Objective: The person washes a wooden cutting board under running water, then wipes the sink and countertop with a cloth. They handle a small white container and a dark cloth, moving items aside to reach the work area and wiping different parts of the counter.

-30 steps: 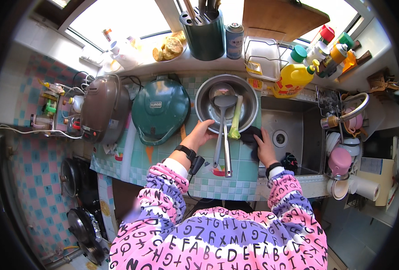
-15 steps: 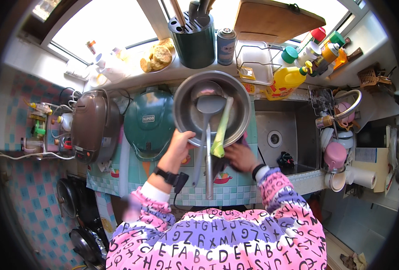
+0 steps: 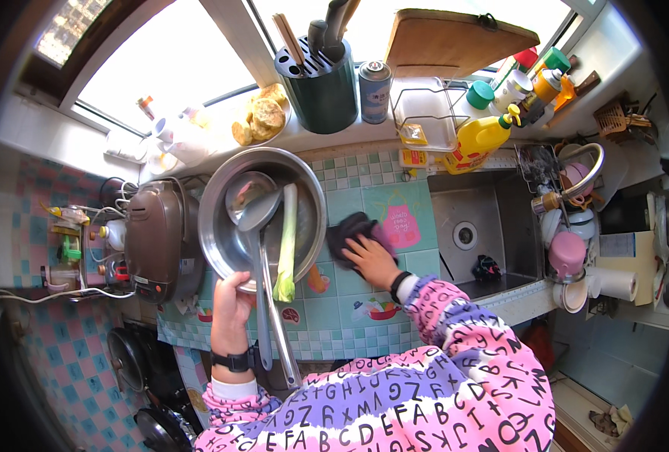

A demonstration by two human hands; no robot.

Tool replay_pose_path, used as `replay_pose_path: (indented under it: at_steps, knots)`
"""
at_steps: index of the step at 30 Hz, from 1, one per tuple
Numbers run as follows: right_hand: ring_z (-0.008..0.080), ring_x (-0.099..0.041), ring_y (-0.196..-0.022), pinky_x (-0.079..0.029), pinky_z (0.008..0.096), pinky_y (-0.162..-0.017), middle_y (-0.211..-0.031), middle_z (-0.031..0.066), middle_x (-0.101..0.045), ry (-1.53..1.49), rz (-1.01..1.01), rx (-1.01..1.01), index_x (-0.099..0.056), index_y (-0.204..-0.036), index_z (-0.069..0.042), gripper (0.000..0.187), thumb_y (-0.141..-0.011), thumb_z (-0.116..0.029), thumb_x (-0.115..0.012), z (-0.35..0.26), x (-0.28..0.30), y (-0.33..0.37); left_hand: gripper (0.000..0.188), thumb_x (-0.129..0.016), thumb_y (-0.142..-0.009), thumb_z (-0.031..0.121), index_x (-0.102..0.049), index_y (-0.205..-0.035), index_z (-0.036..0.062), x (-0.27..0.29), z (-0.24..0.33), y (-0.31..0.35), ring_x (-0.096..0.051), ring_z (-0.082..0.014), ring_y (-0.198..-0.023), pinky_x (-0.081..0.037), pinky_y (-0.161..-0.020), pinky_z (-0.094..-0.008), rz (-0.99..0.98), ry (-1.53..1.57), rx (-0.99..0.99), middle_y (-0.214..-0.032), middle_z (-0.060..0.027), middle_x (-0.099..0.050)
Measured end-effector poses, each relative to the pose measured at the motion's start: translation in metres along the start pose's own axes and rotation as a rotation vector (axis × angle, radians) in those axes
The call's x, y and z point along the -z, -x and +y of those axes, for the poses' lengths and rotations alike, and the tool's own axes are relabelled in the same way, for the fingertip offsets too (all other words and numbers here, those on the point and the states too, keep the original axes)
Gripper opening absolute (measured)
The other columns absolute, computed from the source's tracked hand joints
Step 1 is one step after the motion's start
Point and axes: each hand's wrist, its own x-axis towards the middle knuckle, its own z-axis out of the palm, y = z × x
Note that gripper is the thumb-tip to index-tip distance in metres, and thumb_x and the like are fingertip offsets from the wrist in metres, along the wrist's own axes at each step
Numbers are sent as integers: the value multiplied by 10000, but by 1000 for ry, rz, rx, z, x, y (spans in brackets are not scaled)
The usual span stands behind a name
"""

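A steel bowl [image 3: 315, 218] is tilted toward me on the left, its near rim gripped by my left hand [image 3: 232, 305], with the thumb over the edge. Inside lie a steel ladle [image 3: 245, 183], a grey ladle [image 3: 261, 211] and a length of leek [image 3: 287, 237]. Both ladle handles stick out over the near rim, beside my left wrist. My right hand [image 3: 374, 262] presses a dark cloth [image 3: 349, 232] onto the tiled-pattern counter cover [image 3: 342, 203], fingers over its folds. Part of the cloth is hidden under the palm.
A brown cooker [image 3: 161, 233] stands left of the bowl. On the right is the sink [image 3: 462, 203], with a tap [image 3: 549, 202] at its far side. A green knife block [image 3: 319, 94], a spray can [image 3: 374, 94] and a yellow bottle [image 3: 477, 143] line the sill.
The bowl, with ladles and leek, has moved left in my left hand and now covers the green appliance. My right hand has come from behind the bowl with the cloth onto the counter.
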Motion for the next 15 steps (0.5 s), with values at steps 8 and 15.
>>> replay_pose_path:
  at_steps: [8,15]
  knots:
    - [316,-403,-1370,-405,434,-1048,-1485,67,-460,73,8,-36,-554,-1359,-182,557,-828,-281,-690,68,1,-128,209,-556,-835,-10,-562,-1043,-26,8,4,19,-680,-248,-720,-599,-621,-404,79,1,-80,-871,-109,-654]
    - [353,-389,-1374,-412,443,-1019,-1504,110,-418,162,65,-336,-505,-1390,-149,586,-834,-222,-679,103,21,-78,91,-565,-845,-8,-595,-929,-23,-1,-5,18,-685,-236,-714,-596,-640,-385,5,19,-40,-835,-104,-675]
